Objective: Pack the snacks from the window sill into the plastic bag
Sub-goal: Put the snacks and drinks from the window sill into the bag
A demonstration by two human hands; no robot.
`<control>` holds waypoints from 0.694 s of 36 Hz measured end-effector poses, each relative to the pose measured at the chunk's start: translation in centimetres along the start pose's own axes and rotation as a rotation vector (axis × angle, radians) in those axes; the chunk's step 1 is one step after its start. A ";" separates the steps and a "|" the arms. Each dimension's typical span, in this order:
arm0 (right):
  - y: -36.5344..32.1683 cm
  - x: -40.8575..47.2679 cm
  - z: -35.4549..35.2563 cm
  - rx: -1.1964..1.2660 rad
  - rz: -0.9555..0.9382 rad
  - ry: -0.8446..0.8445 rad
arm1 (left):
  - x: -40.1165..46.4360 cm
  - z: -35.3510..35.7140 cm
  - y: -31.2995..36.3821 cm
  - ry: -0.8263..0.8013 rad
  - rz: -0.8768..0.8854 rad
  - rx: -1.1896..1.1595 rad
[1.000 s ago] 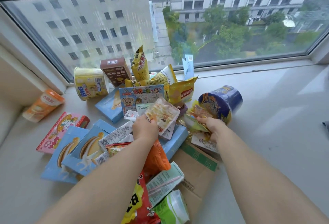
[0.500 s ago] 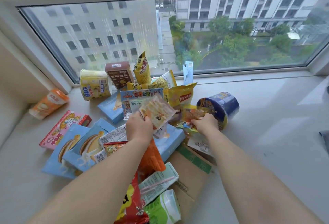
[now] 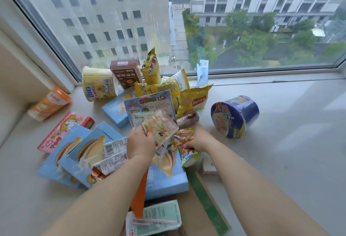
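A heap of snacks covers the window sill. My left hand grips a small clear snack packet and holds it up above the pile. Just to its right, my right hand is closed on a crinkly snack bag lying on a blue biscuit box. Behind them stand a yellow chips bag, a blue cartoon packet and other yellow bags. No plastic bag is in sight.
A blue noodle cup lies on its side at right. A yellow tub, a brown box, an orange cup and a pink box sit left. A cardboard box lies near me. The window glass is behind.
My left hand has lifted the clear packet slightly higher off the pile. My right hand has drawn the crinkly bag leftward toward the left hand. The view has shifted closer.
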State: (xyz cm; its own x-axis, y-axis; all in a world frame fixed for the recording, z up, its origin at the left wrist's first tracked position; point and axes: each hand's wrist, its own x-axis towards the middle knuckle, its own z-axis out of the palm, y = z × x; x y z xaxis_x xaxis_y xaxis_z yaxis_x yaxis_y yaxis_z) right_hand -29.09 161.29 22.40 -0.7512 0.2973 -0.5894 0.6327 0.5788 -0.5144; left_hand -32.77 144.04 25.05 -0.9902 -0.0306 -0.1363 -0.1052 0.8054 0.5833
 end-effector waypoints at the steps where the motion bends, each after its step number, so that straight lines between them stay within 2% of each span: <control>1: -0.1 0.4 0.0 0.000 0.022 0.000 | 0.0 0.2 -0.4 0.001 -0.030 0.000; 6: -0.5 1.4 0.9 -0.139 0.094 -0.005 | 0.1 1.1 -1.3 -0.002 -0.153 -0.003; 13: 0.2 4.1 3.5 -0.283 0.040 0.011 | -0.1 2.0 -1.6 -0.016 -0.141 -0.011; 17: 0.3 2.7 3.1 -0.105 0.101 0.042 | -0.3 2.0 -1.5 -0.027 -0.154 -0.025; 21: 1.2 0.5 2.1 0.043 0.176 0.192 | -0.8 0.7 -0.8 -0.025 -0.134 -0.077; 25: 0.6 -3.0 -0.7 0.124 0.113 0.357 | -2.0 -1.6 0.7 0.026 -0.050 -0.171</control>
State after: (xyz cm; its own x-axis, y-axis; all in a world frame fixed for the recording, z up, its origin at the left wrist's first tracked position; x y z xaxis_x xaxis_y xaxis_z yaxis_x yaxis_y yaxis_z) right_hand -26.55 161.26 24.25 -0.6796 0.6122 -0.4042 0.7170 0.4376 -0.5426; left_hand -31.01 143.75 27.04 -0.9851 -0.0848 -0.1494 -0.1663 0.6902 0.7043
